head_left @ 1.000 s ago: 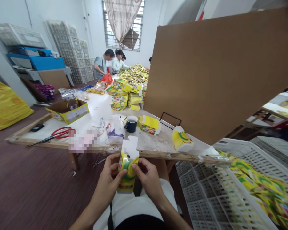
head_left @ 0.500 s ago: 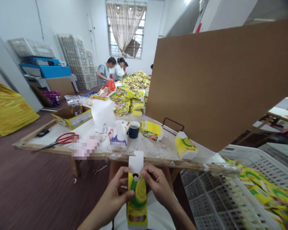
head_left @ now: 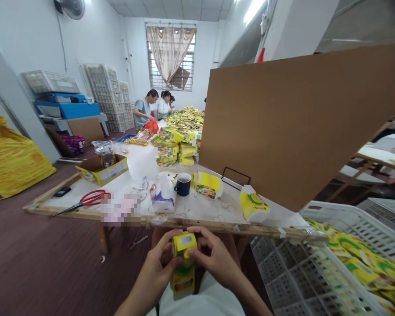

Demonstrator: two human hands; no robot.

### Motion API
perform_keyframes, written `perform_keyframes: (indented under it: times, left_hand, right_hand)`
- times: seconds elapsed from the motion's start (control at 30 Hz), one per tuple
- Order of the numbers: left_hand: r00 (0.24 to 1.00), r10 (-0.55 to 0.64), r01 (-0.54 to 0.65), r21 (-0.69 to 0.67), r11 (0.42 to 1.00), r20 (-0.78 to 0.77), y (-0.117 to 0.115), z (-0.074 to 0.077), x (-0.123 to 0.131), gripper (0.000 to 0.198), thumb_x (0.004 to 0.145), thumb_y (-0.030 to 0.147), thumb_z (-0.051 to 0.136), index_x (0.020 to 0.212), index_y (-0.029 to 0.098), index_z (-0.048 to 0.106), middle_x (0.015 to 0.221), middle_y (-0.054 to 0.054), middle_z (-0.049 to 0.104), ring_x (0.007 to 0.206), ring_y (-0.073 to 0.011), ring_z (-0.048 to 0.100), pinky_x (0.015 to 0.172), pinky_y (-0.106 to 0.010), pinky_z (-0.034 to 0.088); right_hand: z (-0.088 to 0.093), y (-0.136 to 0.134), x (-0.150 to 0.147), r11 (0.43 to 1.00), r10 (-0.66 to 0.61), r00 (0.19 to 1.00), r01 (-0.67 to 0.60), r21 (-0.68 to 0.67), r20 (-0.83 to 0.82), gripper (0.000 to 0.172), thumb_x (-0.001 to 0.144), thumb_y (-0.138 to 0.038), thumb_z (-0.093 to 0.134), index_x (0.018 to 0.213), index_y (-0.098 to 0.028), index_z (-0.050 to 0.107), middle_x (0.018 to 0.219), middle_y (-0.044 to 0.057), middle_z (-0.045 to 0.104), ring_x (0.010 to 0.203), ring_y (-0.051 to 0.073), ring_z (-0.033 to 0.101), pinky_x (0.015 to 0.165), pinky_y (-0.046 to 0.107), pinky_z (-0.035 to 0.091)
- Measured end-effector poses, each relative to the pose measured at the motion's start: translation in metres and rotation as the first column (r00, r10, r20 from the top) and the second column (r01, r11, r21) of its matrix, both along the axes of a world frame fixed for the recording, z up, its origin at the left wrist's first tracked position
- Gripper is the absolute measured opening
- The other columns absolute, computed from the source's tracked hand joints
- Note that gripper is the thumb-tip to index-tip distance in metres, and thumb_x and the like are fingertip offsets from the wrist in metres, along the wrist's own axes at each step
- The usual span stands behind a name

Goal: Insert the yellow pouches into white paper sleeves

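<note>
A small yellow and green cardboard box (head_left: pixel 183 281) stands upright over my lap, below the table's near edge. Its top flap, with a white barcode label, is folded down over the end. My left hand (head_left: pixel 163 259) grips the box from the left, thumb across the front. From the right, my right hand (head_left: pixel 213 252) holds the upper part, its thumb pressing on the front near the flap edge and its fingers behind the top. The lower front of the box carries a printed picture.
On the table (head_left: pixel 197 208) are red-handled scissors (head_left: pixel 95 197), a tissue pack (head_left: pixel 163 199), a dark mug (head_left: pixel 183 184) and several yellow boxes (head_left: pixel 207 184). A large cardboard sheet (head_left: pixel 292 127) stands at right. Beside me is a white crate (head_left: pixel 283 272) with yellow packages. People (head_left: pixel 143 109) work farther back.
The white flap that stood up from the box is now folded down, showing the barcode side. Both hands have shifted to the box's top, and the view has tilted up slightly.
</note>
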State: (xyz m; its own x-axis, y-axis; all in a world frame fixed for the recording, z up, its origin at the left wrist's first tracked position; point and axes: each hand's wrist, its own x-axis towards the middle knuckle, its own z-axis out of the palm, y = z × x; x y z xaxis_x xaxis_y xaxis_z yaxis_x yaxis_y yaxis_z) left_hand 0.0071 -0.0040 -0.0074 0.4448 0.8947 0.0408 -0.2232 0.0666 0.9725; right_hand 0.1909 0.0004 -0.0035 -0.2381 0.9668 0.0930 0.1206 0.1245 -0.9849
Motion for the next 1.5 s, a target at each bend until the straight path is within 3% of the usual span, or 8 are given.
perform_keyframes:
  times: [0.2,0.53,0.77,1.03,1.17,1.3,1.4,1.5]
  left_hand:
    - [0.998,-0.046,0.046,0.0,0.999,0.039,-0.002,0.003,0.002,0.046,0.083,0.029,0.062,0.124,0.025,0.043,0.116,-0.011,0.066,0.107,-0.0247,0.062,0.091,-0.037,0.046]
    - [0.998,-0.031,0.033,-0.03,0.999,0.048,-0.001,-0.001,0.003,0.045,0.081,0.031,0.065,0.123,0.026,0.047,0.116,-0.01,0.065,0.109,-0.0247,0.061,0.094,-0.038,0.044]
    - [0.994,-0.019,0.024,-0.047,0.999,0.104,0.005,-0.002,-0.003,0.049,0.077,0.032,0.07,0.121,0.026,0.05,0.108,-0.01,0.069,0.096,-0.0252,0.066,0.081,-0.035,0.05]
    - [0.994,0.004,0.004,-0.069,0.998,0.106,0.002,-0.001,0.002,0.047,0.075,0.029,0.071,0.118,0.024,0.053,0.104,-0.009,0.07,0.089,-0.0238,0.068,0.077,-0.033,0.052]
    - [0.998,0.038,-0.036,-0.03,0.999,0.044,-0.003,0.0,0.007,0.043,0.077,0.031,0.069,0.117,0.023,0.056,0.107,-0.009,0.07,0.098,-0.025,0.066,0.082,-0.034,0.052]
    - [0.985,0.127,-0.13,-0.014,0.991,-0.112,-0.005,-0.001,0.008,0.041,0.085,0.042,0.056,0.12,0.021,0.056,0.11,-0.012,0.069,0.098,-0.0265,0.066,0.08,-0.036,0.054]
    - [0.935,0.283,-0.276,0.062,0.959,-0.214,0.001,-0.003,0.001,0.053,0.082,0.045,0.058,0.13,0.024,0.047,0.114,-0.011,0.068,0.1,-0.0254,0.066,0.089,-0.037,0.051]
    - [0.921,0.246,-0.224,0.108,0.969,-0.302,0.011,-0.006,-0.008,0.052,0.08,0.043,0.061,0.126,0.023,0.049,0.114,-0.01,0.067,0.104,-0.0254,0.065,0.092,-0.035,0.05]
  right_hand:
    - [-0.008,0.0,-0.011,0.997,-0.077,0.995,0.077,0.001,0.07,0.034,0.076,-0.019,0.06,0.108,-0.019,0.051,0.053,-0.01,0.043,0.048,0.01,0.039,0.046,0.018,0.03]
    - [-0.012,0.004,-0.013,0.993,-0.11,0.949,0.096,0.063,0.295,0.033,0.072,-0.013,0.063,0.103,-0.022,0.056,0.055,-0.007,0.051,0.05,0.012,0.046,0.047,0.019,0.029]
    - [-0.003,-0.001,-0.014,0.994,0.052,0.998,-0.055,0.095,0.031,0.036,0.089,-0.024,0.05,0.124,-0.02,0.047,0.069,-0.001,0.063,0.062,0.016,0.057,0.058,0.022,0.043]
    - [-0.004,-0.001,-0.014,0.975,-0.114,0.993,0.107,0.194,0.025,0.027,0.086,-0.031,0.06,0.111,-0.021,0.066,0.106,0.008,0.066,0.099,0.024,0.061,0.088,0.033,0.047]
    - [-0.004,-0.007,-0.024,0.988,-0.087,0.991,0.1,0.122,-0.105,0.024,0.084,-0.029,0.063,0.106,-0.021,0.067,0.106,0.007,0.068,0.098,0.024,0.063,0.087,0.032,0.048]
    - [-0.004,-0.005,-0.001,0.977,-0.132,0.991,0.133,0.164,-0.014,0.022,0.084,-0.028,0.062,0.103,-0.021,0.069,0.104,0.007,0.069,0.097,0.023,0.063,0.087,0.033,0.049]
    - [0.006,-0.003,0.081,0.829,-0.501,0.843,0.402,0.389,0.196,0.025,0.085,-0.032,0.056,0.102,-0.02,0.069,0.099,0.008,0.069,0.09,0.024,0.063,0.08,0.034,0.05]
    - [0.03,-0.021,0.202,0.406,-0.914,0.284,0.599,0.691,0.29,0.033,0.084,-0.039,0.054,0.108,-0.019,0.068,0.098,0.01,0.067,0.085,0.026,0.059,0.081,0.042,0.044]
